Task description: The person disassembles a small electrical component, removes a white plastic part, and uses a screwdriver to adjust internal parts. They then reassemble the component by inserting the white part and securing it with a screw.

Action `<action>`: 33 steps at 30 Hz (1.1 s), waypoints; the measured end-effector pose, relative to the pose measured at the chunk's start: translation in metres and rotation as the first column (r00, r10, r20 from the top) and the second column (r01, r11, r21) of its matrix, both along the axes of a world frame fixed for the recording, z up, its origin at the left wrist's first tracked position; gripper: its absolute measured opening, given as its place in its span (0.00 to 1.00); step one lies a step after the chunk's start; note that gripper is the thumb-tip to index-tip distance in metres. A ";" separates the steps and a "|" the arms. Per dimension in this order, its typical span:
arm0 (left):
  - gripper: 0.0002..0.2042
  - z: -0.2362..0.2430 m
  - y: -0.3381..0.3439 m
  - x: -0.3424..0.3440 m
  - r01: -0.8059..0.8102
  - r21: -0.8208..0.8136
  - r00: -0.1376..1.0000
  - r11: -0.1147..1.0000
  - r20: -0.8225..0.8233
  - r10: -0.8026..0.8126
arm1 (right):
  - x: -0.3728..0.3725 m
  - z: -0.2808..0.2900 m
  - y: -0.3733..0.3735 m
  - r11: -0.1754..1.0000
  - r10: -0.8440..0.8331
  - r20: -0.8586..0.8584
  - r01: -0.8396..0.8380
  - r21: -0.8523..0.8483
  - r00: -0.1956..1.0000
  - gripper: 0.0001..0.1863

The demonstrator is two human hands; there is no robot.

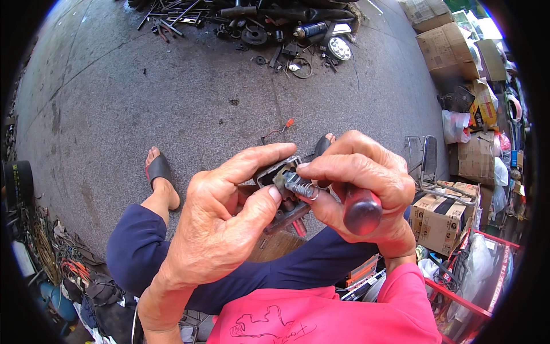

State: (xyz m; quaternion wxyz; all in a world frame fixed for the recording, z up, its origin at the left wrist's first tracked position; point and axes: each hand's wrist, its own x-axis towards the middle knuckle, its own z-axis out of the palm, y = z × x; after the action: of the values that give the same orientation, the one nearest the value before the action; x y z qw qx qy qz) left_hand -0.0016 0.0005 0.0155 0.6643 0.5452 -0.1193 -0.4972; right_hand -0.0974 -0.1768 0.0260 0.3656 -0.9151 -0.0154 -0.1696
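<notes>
While left fingers (269, 153) hold open housing (270, 174), spring (302, 187) protrudes

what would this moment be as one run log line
left hand: holding metal housing | right hand: gripping red handle, also at spring | ground: pile of parts ahead

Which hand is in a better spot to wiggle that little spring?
Probably the right hand: its thumb and index finger are at the spring, though it also holds a red handle. The left hand seems busy steadying the metal housing.
</notes>
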 end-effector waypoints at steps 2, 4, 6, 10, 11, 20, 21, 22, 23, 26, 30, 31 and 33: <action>0.19 -0.001 0.000 0.000 0.010 0.006 1.000 1.000 0.015 -0.010 | 0.000 0.000 0.001 1.000 -0.008 0.005 0.009 -0.028 1.000 0.15; 0.19 -0.002 0.001 -0.001 0.016 0.001 0.999 1.000 0.028 -0.016 | -0.001 0.001 0.004 1.000 -0.013 -0.002 0.013 -0.024 1.000 0.15; 0.19 -0.001 0.001 0.000 0.021 -0.007 0.999 1.000 0.032 -0.021 | -0.001 0.001 0.006 1.000 -0.017 -0.024 0.017 0.010 1.000 0.15; 0.20 -0.001 0.000 -0.001 0.002 -0.031 1.000 1.000 -0.005 -0.002 | -0.001 0.001 0.003 1.000 0.000 -0.017 0.000 -0.017 1.000 0.14; 0.21 -0.001 -0.001 -0.002 -0.010 -0.033 1.000 0.999 -0.023 0.009 | 0.000 0.000 0.001 1.000 0.004 -0.003 -0.004 -0.019 1.000 0.14; 0.26 -0.002 0.001 0.002 -0.038 -0.017 0.989 0.999 -0.145 0.035 | 0.005 -0.002 -0.009 0.983 0.001 -0.077 0.013 0.185 0.997 0.11; 0.26 -0.004 0.003 0.003 -0.032 -0.030 0.988 0.999 -0.151 0.028 | 0.005 -0.001 -0.009 0.977 -0.004 -0.101 0.025 0.211 0.995 0.11; 0.26 -0.005 0.003 0.004 -0.027 -0.042 0.988 0.999 -0.156 0.020 | 0.005 0.000 -0.010 0.971 -0.009 -0.125 0.039 0.237 0.992 0.11; 0.26 -0.004 0.004 0.004 -0.028 -0.045 0.987 0.999 -0.162 0.020 | 0.005 0.000 -0.010 0.964 -0.014 -0.149 0.053 0.262 0.989 0.10; 0.26 -0.004 0.005 0.003 -0.032 -0.050 0.985 0.998 -0.171 0.023 | 0.003 -0.003 -0.009 0.879 -0.016 -0.226 0.122 0.461 0.974 0.11; 0.25 -0.003 0.005 0.002 -0.037 -0.061 0.985 0.997 -0.173 0.026 | 0.003 -0.002 -0.008 0.773 -0.001 -0.304 0.194 0.604 0.953 0.10; 0.25 -0.002 0.006 0.002 -0.039 -0.061 0.984 0.997 -0.175 0.028 | 0.003 -0.004 -0.010 0.773 0.016 -0.289 0.171 0.611 0.957 0.09; 0.24 -0.001 0.007 0.002 -0.038 -0.060 0.981 0.997 -0.195 0.025 | 0.004 0.000 -0.011 0.766 0.020 -0.343 0.206 0.609 0.939 0.10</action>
State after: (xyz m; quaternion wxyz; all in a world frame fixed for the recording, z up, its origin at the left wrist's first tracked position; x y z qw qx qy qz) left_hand 0.0006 0.0070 0.0145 0.6976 0.4745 -0.0613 -0.5334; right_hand -0.0934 -0.1878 0.0261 0.6419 -0.7514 0.1504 -0.0277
